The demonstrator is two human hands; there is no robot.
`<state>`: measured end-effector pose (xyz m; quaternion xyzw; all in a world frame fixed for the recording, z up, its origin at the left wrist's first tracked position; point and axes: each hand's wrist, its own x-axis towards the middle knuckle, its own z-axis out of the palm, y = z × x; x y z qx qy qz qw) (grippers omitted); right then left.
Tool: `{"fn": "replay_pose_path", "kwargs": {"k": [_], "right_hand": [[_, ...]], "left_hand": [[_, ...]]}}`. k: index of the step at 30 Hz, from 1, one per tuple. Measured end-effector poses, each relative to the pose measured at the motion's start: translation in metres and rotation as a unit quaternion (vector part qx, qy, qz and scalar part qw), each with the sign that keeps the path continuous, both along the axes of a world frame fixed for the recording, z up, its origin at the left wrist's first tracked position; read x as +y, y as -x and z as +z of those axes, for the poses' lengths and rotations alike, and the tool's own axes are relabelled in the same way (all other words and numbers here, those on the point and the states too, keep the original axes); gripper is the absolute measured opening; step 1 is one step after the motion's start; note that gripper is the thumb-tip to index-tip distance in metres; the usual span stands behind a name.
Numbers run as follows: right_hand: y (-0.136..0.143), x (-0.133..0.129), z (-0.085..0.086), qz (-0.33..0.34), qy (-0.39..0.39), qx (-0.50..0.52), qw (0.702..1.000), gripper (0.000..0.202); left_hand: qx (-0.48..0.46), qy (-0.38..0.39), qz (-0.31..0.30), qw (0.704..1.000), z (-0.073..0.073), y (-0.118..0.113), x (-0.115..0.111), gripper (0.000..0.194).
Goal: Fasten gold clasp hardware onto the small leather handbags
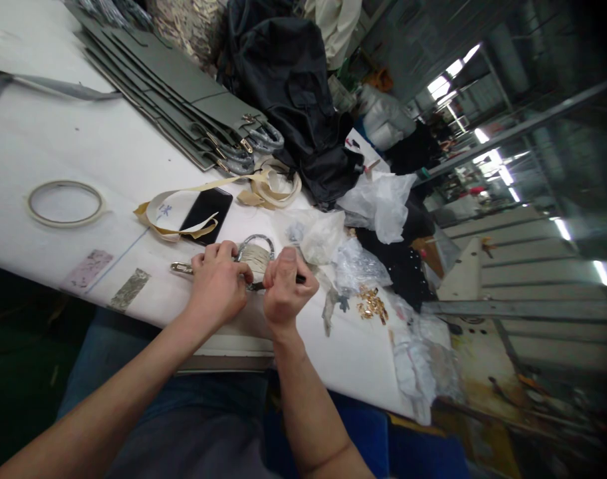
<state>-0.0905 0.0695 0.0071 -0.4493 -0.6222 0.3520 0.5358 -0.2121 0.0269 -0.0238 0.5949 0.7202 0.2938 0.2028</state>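
My left hand (pixel 221 283) is closed near the table's front edge, gripping a curved bag handle (pixel 256 237) wrapped in clear plastic. A shiny metal fitting (pixel 181 268) sticks out on the left side of that hand. My right hand (pixel 288 286) makes a fist with the thumb on top, around a thin dark tool (pixel 300 279); its dark shaft points toward my left fingers. Its exact kind is hidden by the fist. Inside the handle's loop shows a pale, cord-like roll (pixel 256 258). Just behind my hands lies a black phone (pixel 213 211), partly under a strip of tape (pixel 173 233).
Grey-green bag panels (pixel 168 93) with wrapped handles are stacked at the back left. A tape roll (pixel 65 203) lies left. Black material (pixel 293 86) is heaped behind. To the right are plastic bags (pixel 360 266) and a pile of gold-coloured fittings (pixel 371 305) on the white table (pixel 328 362).
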Motion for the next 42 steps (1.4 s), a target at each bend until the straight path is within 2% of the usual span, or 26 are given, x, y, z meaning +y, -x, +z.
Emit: {"fn": "replay_pose_path", "kwargs": {"k": [6, 10, 14, 21, 32, 36, 42], "right_hand": [[-0.004, 0.008, 0.005, -0.006, 0.022, 0.037, 0.999, 0.064], [-0.015, 0.008, 0.01, 0.026, 0.033, 0.128, 0.991, 0.067], [-0.017, 0.003, 0.01, 0.022, 0.039, 0.19, 0.981, 0.067], [-0.006, 0.008, 0.009, 0.025, 0.063, 0.16, 0.985, 0.068], [0.0, -0.001, 0.01, 0.046, 0.043, 0.097, 0.993, 0.066], [0.004, 0.022, 0.006, 0.042, 0.086, 0.103, 0.99, 0.068], [0.028, 0.08, -0.008, 0.065, 0.258, 0.09, 0.96, 0.07]], "left_hand": [[0.01, 0.0, 0.0, 1.0, -0.002, -0.001, 0.0, 0.023], [0.014, 0.005, -0.003, 1.0, -0.002, 0.0, 0.0, 0.027], [0.018, 0.004, -0.006, 1.0, -0.001, 0.001, -0.001, 0.028], [0.008, 0.002, -0.003, 1.0, 0.001, 0.0, -0.004, 0.025], [-0.019, 0.01, -0.01, 1.0, 0.0, 0.004, -0.004, 0.023], [-0.02, 0.001, -0.003, 1.0, -0.002, 0.003, -0.004, 0.023], [-0.006, 0.0, -0.011, 1.0, -0.003, 0.002, -0.003, 0.024]]}}
